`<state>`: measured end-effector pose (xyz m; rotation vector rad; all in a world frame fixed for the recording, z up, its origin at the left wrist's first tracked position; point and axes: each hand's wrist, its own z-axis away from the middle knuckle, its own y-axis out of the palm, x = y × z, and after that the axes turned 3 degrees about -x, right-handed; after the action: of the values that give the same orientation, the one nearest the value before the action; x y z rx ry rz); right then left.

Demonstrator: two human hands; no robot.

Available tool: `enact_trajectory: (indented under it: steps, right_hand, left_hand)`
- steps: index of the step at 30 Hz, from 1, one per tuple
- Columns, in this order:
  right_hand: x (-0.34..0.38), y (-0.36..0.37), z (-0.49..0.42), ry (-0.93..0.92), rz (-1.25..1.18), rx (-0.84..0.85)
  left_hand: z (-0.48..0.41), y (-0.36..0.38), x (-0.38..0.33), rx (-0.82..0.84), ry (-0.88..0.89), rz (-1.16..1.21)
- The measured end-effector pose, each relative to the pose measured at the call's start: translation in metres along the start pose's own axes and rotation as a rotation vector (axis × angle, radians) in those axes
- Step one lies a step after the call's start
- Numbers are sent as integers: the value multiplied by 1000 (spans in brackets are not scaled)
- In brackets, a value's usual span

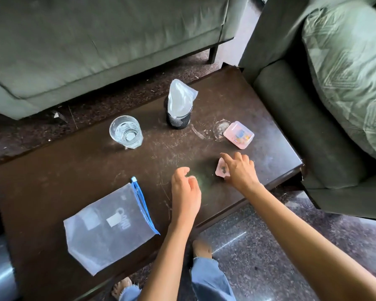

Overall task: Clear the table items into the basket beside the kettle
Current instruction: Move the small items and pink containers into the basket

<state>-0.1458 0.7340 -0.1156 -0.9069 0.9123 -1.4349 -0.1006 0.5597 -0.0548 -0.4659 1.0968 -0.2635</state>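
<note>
scratches and dust cover the dark wooden coffee table (74, 161) that fills the middle of the head view. the right hand (240, 170), right of centre, reaches down onto a small pink card-like item (220, 169) lying flat on the tabletop, fingers spread and curled over it with tips touching it; whether it is truly gripped i cannot tell. the left hand (186, 192), just beside it toward the centre, hovers over bare wood, fingers loosely curled and half open, holding nothing. a pink plastic box (238, 134) sits further up toward the right. a glass of water (126, 131) stands upper centre-left, and near it a black mesh cup (178, 120) holds a clear plastic bag (180, 97). a mesh zip pouch (109, 229) with blue zipper lies at lower left. green sofas (96, 40) fill the top of the frame.
</note>
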Motion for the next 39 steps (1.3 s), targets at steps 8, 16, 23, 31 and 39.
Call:
enact_trajectory:
  steps: [8, 16, 23, 31, 39]
  right_hand:
    - [20, -28, -2, -34, -1093, -94]
    - [8, 22, 0, 39, -908, -127]
    - [-25, 15, -1, -95, -516, -189]
    - [-47, -18, -63, 177, -377, -225]
    - [-40, -27, -60, 83, -781, -168]
  left_hand:
    - [-9, -1, -1, -84, 11, 25]
    - [-14, 6, 7, -110, 8, -22]
    - [-11, 19, 9, -55, -19, -44]
    - [-12, 30, 2, -40, -16, -61]
    - [-15, 31, 3, -30, -44, -91]
